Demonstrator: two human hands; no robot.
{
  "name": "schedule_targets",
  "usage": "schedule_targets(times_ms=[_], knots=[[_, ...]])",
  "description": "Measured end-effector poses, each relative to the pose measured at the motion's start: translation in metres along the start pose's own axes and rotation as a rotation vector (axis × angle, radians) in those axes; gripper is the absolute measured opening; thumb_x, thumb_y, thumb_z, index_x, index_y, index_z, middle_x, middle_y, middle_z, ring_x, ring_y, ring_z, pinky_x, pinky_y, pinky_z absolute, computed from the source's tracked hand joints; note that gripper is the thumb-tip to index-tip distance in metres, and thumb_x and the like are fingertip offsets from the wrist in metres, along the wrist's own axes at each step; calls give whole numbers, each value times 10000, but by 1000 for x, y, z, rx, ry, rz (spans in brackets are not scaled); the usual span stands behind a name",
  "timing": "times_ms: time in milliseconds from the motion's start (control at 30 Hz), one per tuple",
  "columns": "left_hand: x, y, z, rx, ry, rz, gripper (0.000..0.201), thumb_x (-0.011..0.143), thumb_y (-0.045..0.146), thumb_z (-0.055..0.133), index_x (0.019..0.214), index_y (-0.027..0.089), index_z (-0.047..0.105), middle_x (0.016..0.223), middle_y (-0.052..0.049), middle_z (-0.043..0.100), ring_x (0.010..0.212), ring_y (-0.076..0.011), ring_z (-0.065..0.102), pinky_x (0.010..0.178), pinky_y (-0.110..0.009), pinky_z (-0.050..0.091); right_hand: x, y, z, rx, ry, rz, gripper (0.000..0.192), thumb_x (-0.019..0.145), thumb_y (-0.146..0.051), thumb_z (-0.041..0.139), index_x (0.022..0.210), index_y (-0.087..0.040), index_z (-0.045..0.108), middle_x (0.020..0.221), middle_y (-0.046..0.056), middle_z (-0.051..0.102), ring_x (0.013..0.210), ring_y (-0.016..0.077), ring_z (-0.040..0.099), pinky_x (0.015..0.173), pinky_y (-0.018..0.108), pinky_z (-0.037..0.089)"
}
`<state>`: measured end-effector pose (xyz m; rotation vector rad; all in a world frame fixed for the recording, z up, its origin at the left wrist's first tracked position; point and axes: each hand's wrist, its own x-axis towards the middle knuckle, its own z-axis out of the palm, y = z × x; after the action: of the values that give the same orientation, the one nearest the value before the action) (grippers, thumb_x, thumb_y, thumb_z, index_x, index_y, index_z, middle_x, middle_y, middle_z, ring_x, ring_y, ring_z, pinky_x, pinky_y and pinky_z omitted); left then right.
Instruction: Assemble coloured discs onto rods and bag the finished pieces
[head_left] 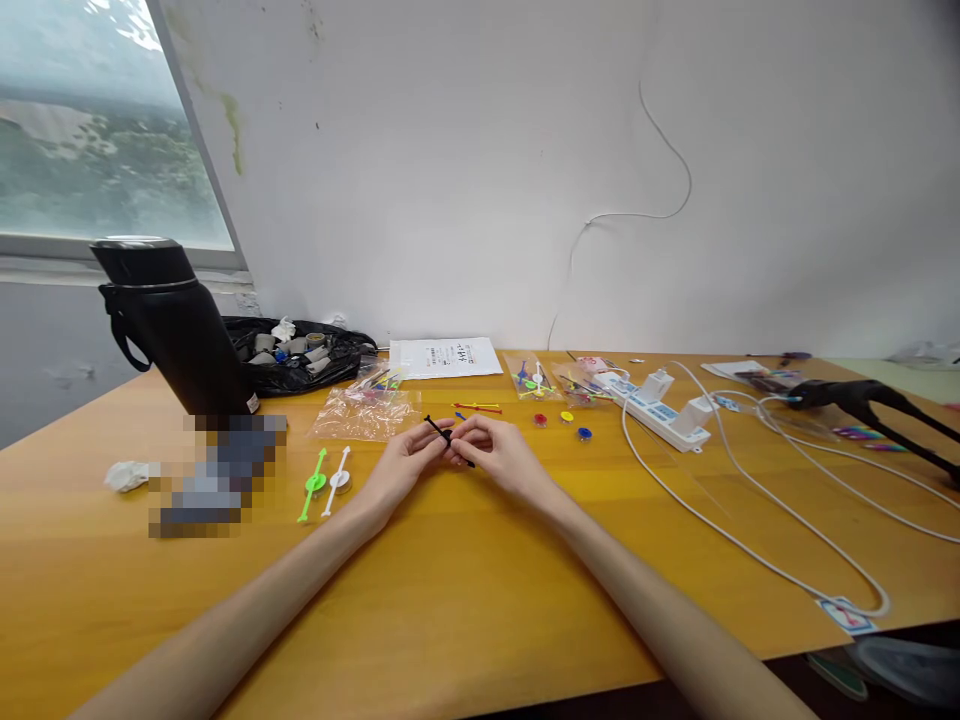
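I see both hands, left hand point(405, 462) and right hand point(496, 452), each grip pinching the black stick point(448, 438), right of the green stick point(313, 484).

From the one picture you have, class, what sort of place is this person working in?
Probably a makeshift home or small-workshop desk: a wooden table against a stained wall beside a window, a power strip with trailing cables, and bags of small coloured plastic parts.

Thin black plastic stick point(448, 439), tilted, pinched between both hands' fingertips just above wooden table.
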<state>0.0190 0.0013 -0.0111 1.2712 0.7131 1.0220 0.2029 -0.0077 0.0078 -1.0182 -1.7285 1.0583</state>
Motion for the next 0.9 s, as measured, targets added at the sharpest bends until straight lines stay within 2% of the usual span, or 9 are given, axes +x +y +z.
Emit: schedule_targets(times_ms=[100,400,600,700,800,900], knots=[[1,-1,-1,2,13,-9,548,825,410,752,1316,184,663,1262,-105,730,1139,-281,693,1119,-441,442,-1,1,0,-63,47,-41,179,892,-375,661,910,-198,658,905,64,751,835,200,735,821,333,579],[1,-6,-3,-25,-22,8,541,842,403,742,1334,195,661,1319,-115,702,1194,-296,670,1151,-470,417,-2,-5,-1,-146,64,-69,151,917,-357,637,968,-221,596,866,54,764,820,206,741,803,337,564],[-4,1,1,-20,38,-3,565,840,427,745,1341,183,650,1291,-129,716,1185,-309,676,1108,-461,457,-4,-6,0,-142,66,-26,208,903,-370,651,1020,-227,557,808,33,760,770,200,739,740,314,563],[-6,5,3,24,41,36,571,827,435,757,1330,185,653,1298,-127,712,1213,-312,660,1103,-452,456,-5,-4,1,-171,74,-4,286,920,-406,630,1123,-220,552,800,27,753,736,194,723,703,309,557],[-5,6,3,54,27,62,537,843,412,741,1320,178,659,1284,-123,719,1180,-291,672,1087,-427,463,-5,-1,3,-153,21,2,387,949,-392,592,1282,-205,528,871,45,760,796,191,725,748,315,562],[-5,7,3,85,6,71,484,864,373,714,1298,162,673,1234,-115,738,1066,-258,705,1010,-383,504,-5,1,5,-105,-81,-9,378,981,-365,535,1317,-194,560,889,57,754,825,187,719,779,316,564]])
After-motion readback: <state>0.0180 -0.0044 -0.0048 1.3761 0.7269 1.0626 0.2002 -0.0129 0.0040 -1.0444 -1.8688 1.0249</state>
